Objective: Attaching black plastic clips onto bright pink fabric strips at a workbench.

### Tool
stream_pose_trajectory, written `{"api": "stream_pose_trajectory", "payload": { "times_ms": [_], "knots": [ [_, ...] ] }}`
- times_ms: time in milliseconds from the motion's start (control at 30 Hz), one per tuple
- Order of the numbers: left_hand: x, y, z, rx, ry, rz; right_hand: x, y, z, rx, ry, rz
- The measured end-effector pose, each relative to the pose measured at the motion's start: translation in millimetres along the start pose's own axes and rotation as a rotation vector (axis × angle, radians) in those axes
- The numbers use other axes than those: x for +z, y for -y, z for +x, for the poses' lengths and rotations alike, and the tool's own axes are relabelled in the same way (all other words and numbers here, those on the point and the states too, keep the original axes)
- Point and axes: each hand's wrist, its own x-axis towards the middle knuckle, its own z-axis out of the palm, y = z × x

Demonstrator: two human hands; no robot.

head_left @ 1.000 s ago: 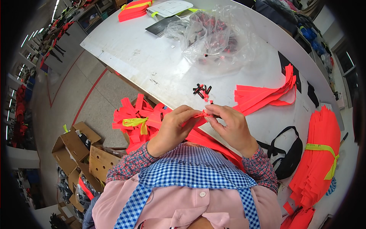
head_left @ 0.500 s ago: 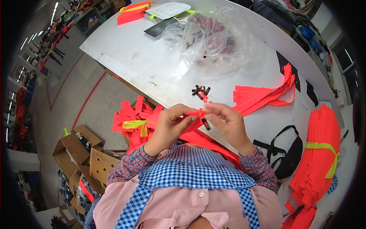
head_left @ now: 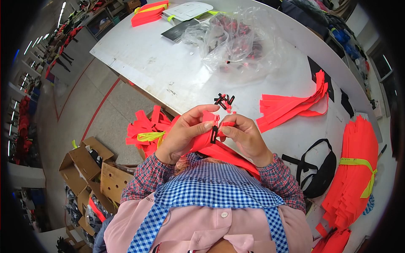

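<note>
Both forearms rise from the lower edge and meet over the table (head_left: 168, 71) edge. The left hand (head_left: 185, 133) curls closed around an orange strap (head_left: 206, 143); the right hand (head_left: 244, 135) pinches a black plastic buckle (head_left: 214, 134) (thumb on top) against it.

Both forearms rise from the six o'clock edge in plaid sleeves and converge toward the centre. The left hand (head_left: 187, 134) sits at about nine o'clock of the meeting point, its fingers curled and the thumb pressed down on top in a closed pinch. The right hand (head_left: 244, 137) sits at three o'clock, knuckles turned up, fingertips (head_left: 224, 129) bent inward and nearly touching those of the left.
</note>
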Motion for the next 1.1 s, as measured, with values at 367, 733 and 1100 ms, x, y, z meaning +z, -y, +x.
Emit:
{"api": "stream_pose_trajectory", "payload": {
  "times_ms": [367, 733, 1100],
  "knots": [
    [-11.4, 6.0, 1.6, -0.125, 0.089, 0.03, 2.7, 1.6, 0.8, 0.232, 0.049, 0.215],
    [-5.1, 2.3, -1.2, 0.125, -0.037, 0.641, 4.8, -6.1, 1.1, -0.237, -0.112, -0.361],
    [4.0, -11.1, -8.0, 0.313, 0.045, 1.221, 8.6, 4.2, -2.7, -0.537, -0.078, -0.849]
  ]
}}
